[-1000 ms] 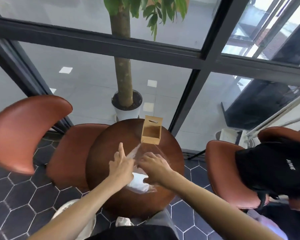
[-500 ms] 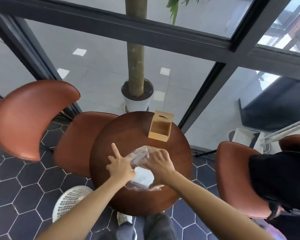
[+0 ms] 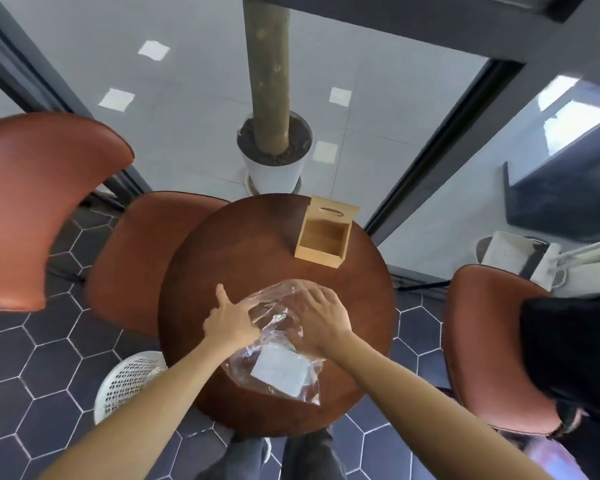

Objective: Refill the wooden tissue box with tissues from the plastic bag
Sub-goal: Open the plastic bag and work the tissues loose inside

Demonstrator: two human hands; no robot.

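A clear plastic bag (image 3: 274, 327) lies on the round wooden table (image 3: 222, 258), with a white stack of tissues (image 3: 280, 371) inside its near end. My left hand (image 3: 229, 318) grips the bag's left side near its mouth, index finger stretched out. My right hand (image 3: 321, 318) holds the bag's far end from the right, fingers over the crumpled plastic. The wooden tissue box (image 3: 324, 235) stands beyond the bag at the table's far right, its lid tipped up and its inside bare.
Brown leather chairs stand left (image 3: 39, 202) and right (image 3: 492, 341) of the table; a black garment (image 3: 575, 344) lies on the right one. A white perforated basket (image 3: 129, 382) sits on the floor at the near left. A potted tree (image 3: 274, 150) stands behind glass.
The camera has tilted further down. Both hands stay on the bag's mouth, which has bunched up and shifted a little toward the box; the tissues have slid to the bag's near end.
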